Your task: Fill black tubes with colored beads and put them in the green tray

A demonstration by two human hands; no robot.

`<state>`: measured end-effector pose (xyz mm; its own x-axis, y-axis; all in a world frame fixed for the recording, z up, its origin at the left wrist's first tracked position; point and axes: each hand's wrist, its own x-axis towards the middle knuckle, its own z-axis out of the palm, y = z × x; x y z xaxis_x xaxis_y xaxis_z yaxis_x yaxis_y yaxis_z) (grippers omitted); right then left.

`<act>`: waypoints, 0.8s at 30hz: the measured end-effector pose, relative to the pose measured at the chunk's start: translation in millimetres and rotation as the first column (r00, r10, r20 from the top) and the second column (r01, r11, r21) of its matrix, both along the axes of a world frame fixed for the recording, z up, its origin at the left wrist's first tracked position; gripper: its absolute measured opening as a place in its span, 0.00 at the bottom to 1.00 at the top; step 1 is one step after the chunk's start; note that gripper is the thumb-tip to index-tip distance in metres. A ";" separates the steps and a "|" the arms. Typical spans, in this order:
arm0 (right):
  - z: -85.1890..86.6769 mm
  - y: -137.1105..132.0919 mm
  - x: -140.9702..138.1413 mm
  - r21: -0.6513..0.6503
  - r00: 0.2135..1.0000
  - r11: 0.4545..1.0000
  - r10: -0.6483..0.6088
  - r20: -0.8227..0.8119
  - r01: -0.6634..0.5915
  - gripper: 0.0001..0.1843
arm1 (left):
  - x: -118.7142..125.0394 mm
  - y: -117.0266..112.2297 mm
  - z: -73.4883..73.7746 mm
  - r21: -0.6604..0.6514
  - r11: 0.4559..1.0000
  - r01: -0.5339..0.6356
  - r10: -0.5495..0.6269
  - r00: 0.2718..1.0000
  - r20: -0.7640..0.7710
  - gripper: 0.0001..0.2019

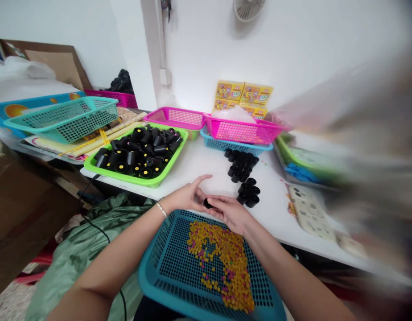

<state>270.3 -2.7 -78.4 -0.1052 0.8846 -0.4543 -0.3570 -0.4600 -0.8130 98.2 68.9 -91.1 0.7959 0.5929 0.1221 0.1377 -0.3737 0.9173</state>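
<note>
My left hand (pixel 187 195) and my right hand (pixel 230 213) meet over the table's front edge, closed round one small black plastic cylinder (pixel 207 203). The left index finger sticks out, away from the piece. My right thumb and fingers press on it from the other side, and most of it is hidden. Just below the hands lies a teal basket (pixel 169 301) with many small yellow pieces (pixel 234 267) and some pink ones, heaped toward its right side. Several black cylinders (pixel 249 192) stand grouped on the white table, right of and beyond my hands.
A lime-green basket (pixel 152 182) full of black cylinders, some with yellow centres, is at the left. Pink baskets (pixel 242 130), a blue basket (pixel 219 145) and yellow boxes (pixel 244 91) are at the back. A patterned phone-like object (pixel 309 211) lies right, beside a blurred shape.
</note>
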 end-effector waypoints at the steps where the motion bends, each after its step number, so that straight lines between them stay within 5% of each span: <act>1: 1.3 0.2 -0.5 0.000 1.000 1.000 -0.001 0.007 0.001 0.08 | 0.0 0.4 -0.7 0.002 1.000 0.002 -0.002 1.000 0.002 0.51; 17: -1.8 -3.1 1.5 0.040 0.997 0.998 0.041 -0.061 -0.039 0.12 | -0.4 -2.0 1.4 0.063 0.998 -0.009 0.011 1.000 -0.029 0.49; 21: -0.2 -22.9 6.6 0.161 0.998 0.987 0.022 -0.065 -0.011 0.19 | -9.2 -30.2 31.6 0.304 0.947 -0.102 0.145 0.982 -0.122 0.33; 24: -8.9 -48.9 15.1 0.182 0.994 0.983 -0.001 0.111 -0.020 0.19 | -34.0 -46.9 74.3 0.562 0.799 -0.215 0.352 0.924 -0.148 0.16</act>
